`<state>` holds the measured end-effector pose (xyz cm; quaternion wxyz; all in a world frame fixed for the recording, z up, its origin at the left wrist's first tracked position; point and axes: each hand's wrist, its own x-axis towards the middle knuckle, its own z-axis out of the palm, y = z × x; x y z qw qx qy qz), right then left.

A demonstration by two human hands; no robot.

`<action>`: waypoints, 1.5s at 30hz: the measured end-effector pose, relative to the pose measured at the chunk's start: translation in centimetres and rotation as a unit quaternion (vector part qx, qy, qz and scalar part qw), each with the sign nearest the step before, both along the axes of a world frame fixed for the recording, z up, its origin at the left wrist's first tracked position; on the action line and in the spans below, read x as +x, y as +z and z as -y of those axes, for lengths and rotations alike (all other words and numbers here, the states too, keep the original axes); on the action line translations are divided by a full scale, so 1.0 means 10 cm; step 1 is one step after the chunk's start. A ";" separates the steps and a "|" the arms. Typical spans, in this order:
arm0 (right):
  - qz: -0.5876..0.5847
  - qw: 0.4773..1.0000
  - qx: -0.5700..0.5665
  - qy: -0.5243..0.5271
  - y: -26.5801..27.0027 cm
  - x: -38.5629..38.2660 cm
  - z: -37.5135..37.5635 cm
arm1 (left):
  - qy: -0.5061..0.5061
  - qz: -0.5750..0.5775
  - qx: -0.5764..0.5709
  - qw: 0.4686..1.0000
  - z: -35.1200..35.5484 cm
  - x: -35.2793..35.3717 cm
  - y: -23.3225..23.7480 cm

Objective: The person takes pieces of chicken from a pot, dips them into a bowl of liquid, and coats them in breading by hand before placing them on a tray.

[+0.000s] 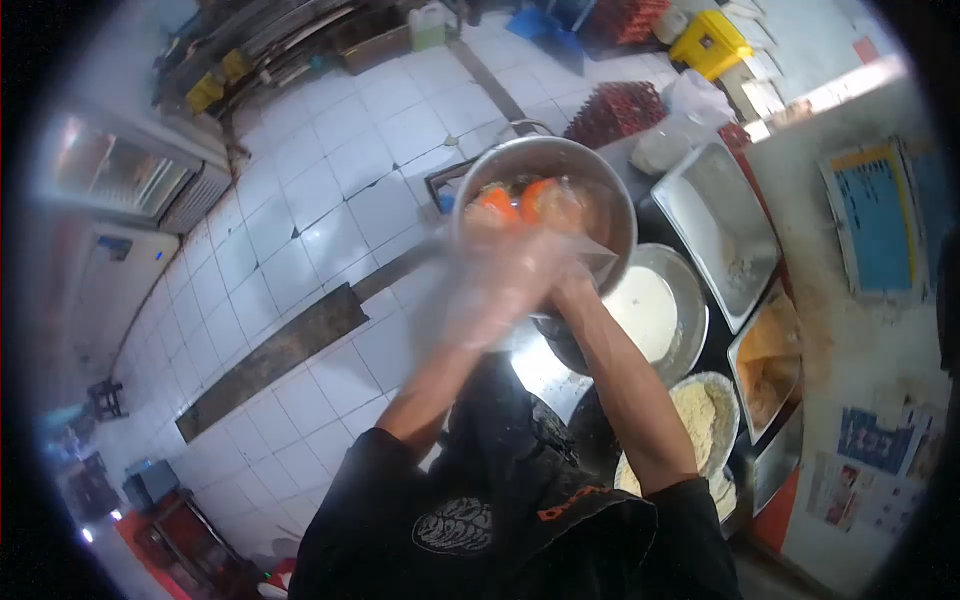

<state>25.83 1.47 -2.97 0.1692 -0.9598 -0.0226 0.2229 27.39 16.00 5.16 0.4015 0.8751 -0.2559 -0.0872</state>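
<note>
Our left grip (508,272) and right grip (570,272) blur over the near side of a metal pot (619,212); we cannot tell whether either is spread or pinching. Orange pieces (535,203) lie inside, beyond both.

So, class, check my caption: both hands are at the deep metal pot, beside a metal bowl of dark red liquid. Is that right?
Not quite: the head view shows that the liquid is white, not dark red. The left hand and right hand are indeed at the deep metal pot, beside the metal bowl.
</note>
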 end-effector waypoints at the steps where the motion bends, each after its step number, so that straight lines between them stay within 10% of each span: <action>1: 0.050 0.999 0.013 0.008 -0.02 -0.02 0.03 | 0.013 0.016 -0.022 1.000 0.02 -0.05 -0.06; 6: 0.331 0.935 0.109 0.064 -0.65 -0.32 0.65 | 0.024 0.040 -0.170 0.984 -0.05 -0.18 -0.02; 9: -0.111 0.990 0.052 -0.063 1.15 0.18 0.03 | -0.001 0.018 -0.121 0.992 -0.11 -0.04 0.23; 11: 0.276 0.956 0.050 0.080 1.07 -0.06 0.19 | 0.011 0.021 -0.151 0.988 -0.14 0.08 0.30; 13: 0.044 0.977 0.134 -0.160 1.75 -0.16 0.04 | 0.001 0.018 -0.156 0.988 -0.11 0.17 0.42; 17: 0.079 0.937 0.198 -0.278 2.37 -0.24 0.00 | 0.006 0.206 -0.184 0.961 0.10 0.30 0.58; 21: 0.225 0.906 0.181 -0.309 2.42 -0.42 0.69 | -0.036 0.081 -0.151 0.985 0.06 0.52 0.85; 28: 0.361 0.844 0.116 -0.381 3.18 -1.06 0.95 | 0.149 0.512 -0.195 0.823 -0.46 1.39 0.88; 31: 0.368 0.832 0.094 -0.403 3.28 -1.18 0.96 | 0.122 0.234 -0.197 0.944 -0.67 1.82 0.83; 45: 0.315 0.822 0.116 -0.460 3.07 -1.30 0.81 | 0.166 -0.099 -0.034 0.981 -0.21 2.51 -1.73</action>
